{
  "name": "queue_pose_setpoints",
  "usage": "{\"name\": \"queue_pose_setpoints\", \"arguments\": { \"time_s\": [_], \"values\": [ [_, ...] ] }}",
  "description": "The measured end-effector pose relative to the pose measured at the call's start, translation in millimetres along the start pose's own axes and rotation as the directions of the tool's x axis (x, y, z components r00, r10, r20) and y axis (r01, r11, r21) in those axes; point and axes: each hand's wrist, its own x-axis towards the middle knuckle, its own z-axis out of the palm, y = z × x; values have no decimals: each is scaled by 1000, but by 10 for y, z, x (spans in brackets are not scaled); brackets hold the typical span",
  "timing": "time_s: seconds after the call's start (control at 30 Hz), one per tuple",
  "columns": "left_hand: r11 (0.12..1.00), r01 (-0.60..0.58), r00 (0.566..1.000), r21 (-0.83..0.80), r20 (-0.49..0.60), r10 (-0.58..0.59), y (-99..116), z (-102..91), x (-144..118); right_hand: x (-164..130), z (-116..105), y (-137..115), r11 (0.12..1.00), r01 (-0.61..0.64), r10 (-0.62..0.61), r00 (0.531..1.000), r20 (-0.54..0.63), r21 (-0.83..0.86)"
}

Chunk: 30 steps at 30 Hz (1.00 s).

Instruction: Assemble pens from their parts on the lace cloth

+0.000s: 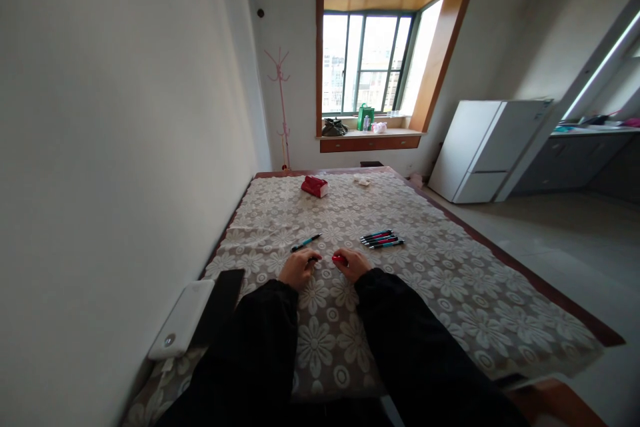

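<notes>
My left hand (pixel 298 268) is closed in a pinch over the lacy tablecloth, with a small black piece (pixel 314 259) showing at its fingertips, like part of a pen. Facing it across a small gap, my right hand (pixel 355 265) grips a short shiny red piece (pixel 339 259), also like a pen part; the fingers cover the rest. Just beyond the left hand lies a single blue and black pen (pixel 306 242). To the right, beyond my right hand, several pens (pixel 383 239) in blue, red and black lie side by side.
The flowered tablecloth (pixel 316 343) covers a long table. A red tissue pack (pixel 314 187) and a crumpled white item (pixel 362 181) lie toward the far end. At the left edge are a white power bank (pixel 183 320) and a black phone (pixel 219 303), by the wall.
</notes>
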Motion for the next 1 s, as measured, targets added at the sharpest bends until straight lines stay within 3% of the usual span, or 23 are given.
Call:
{"name": "queue_pose_setpoints", "arguments": {
  "time_s": [0.33, 0.77, 1.0],
  "values": [
    [1000, 24, 1000, 4, -4, -24, -1, -15, -1, -3, -57, -97, 993, -98, 96, 995, -26, -69],
    [999, 24, 999, 32, 43, -25, 45, 0, -12, -21, -15, -76, 993, -50, 53, 998, 32, -103],
    [998, 60, 996, 34, 63, -62, 92, 0, -17, -22, -27, -81, 999, -23, 24, 999, 46, -29]
  ]
}}
